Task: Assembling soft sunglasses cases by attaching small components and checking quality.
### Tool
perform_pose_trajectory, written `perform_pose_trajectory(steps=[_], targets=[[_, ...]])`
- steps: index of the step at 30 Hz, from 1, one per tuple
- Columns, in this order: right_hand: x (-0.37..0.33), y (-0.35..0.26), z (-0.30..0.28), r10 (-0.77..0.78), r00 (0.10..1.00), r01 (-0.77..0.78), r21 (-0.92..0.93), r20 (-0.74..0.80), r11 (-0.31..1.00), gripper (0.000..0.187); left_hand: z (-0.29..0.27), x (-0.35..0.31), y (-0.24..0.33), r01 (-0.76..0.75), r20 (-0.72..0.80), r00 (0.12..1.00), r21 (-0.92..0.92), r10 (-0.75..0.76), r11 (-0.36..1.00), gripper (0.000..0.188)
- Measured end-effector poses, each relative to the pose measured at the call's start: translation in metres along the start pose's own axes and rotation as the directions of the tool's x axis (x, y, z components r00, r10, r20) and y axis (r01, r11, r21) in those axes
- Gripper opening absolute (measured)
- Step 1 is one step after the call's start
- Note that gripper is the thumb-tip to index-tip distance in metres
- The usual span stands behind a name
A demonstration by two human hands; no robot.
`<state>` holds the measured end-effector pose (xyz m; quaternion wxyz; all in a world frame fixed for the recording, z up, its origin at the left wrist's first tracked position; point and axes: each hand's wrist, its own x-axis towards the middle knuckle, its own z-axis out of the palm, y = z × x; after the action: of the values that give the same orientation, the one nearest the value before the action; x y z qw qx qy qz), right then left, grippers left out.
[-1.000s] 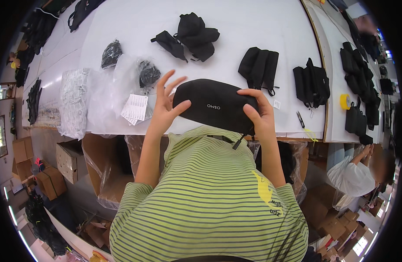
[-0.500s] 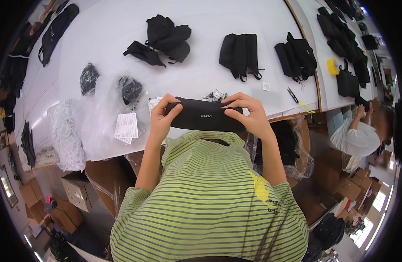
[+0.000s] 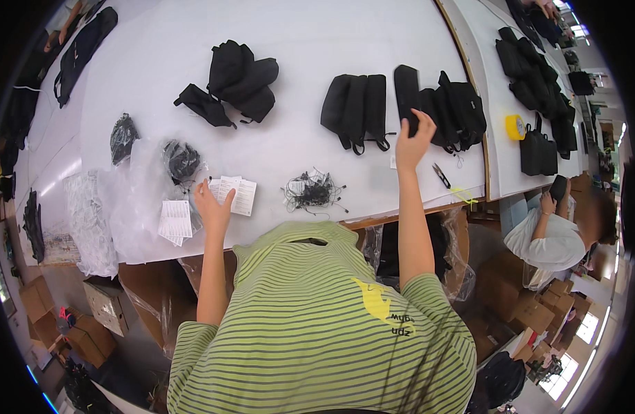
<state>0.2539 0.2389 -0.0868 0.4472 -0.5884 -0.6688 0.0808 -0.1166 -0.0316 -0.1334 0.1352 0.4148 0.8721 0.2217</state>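
Note:
My right hand (image 3: 415, 141) grips the lower end of a long black fabric case (image 3: 404, 86). The case is held upright in the gap between a row of black cases (image 3: 355, 110) and another black bundle (image 3: 462, 110). Over the near left of the table, my left hand (image 3: 214, 208) is empty, thumb and fingers apart. It is beside white printed cards (image 3: 238, 195), and more white cards (image 3: 175, 219) lie to its left. Between my arms sits a tangle of thin black cords with small tags (image 3: 312, 190).
A loose heap of black cases (image 3: 243, 79) lies farther back. Clear plastic bags (image 3: 96, 221) cover the left front, beside black bundles in plastic (image 3: 181, 160). Snips (image 3: 441, 176) and yellow tape (image 3: 515, 127) lie at right. Another person (image 3: 555, 231) works at the right.
Both hands held the case in front of me before. My left hand has let go and moved left toward the cards; my right has carried the case away to the right.

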Motion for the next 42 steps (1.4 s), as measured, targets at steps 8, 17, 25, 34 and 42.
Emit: perform_pose_trajectory(steps=[8, 17, 25, 34, 42], targets=[[-0.025, -0.006, 0.01, -0.04, 0.994, 0.055, -0.147, 0.105, 0.988, 0.032, 0.024, -0.024, 0.007, -0.003, -0.181, 0.982, 0.236, 0.047, 0.972, 0.065], [-0.118, -0.042, 0.065, -0.096, 0.678, 0.11, 0.029, 0.729, 0.994, 0.012, 0.011, -0.015, 0.045, 0.145, 0.001, 0.989, -0.073, -0.146, 0.987, 0.023], [-0.092, -0.069, 0.037, -0.119, 0.589, -0.071, 0.198, 0.799, 0.978, 0.012, -0.004, -0.033, 0.123, 0.212, 0.053, 0.971, -0.642, -0.232, 0.737, 0.026], [-0.067, -0.127, -0.018, -0.033, 0.363, -0.784, 0.325, 0.931, 0.529, 0.008, -0.016, -0.047, 0.202, 0.317, 0.339, 0.941, -0.874, -0.006, 0.369, 0.024], [-0.057, -0.155, -0.031, -0.031, 0.584, -0.535, 0.414, 0.811, 0.737, 0.007, -0.031, -0.046, 0.203, 0.222, 0.238, 0.971, -0.841, -0.032, 0.493, 0.013]])
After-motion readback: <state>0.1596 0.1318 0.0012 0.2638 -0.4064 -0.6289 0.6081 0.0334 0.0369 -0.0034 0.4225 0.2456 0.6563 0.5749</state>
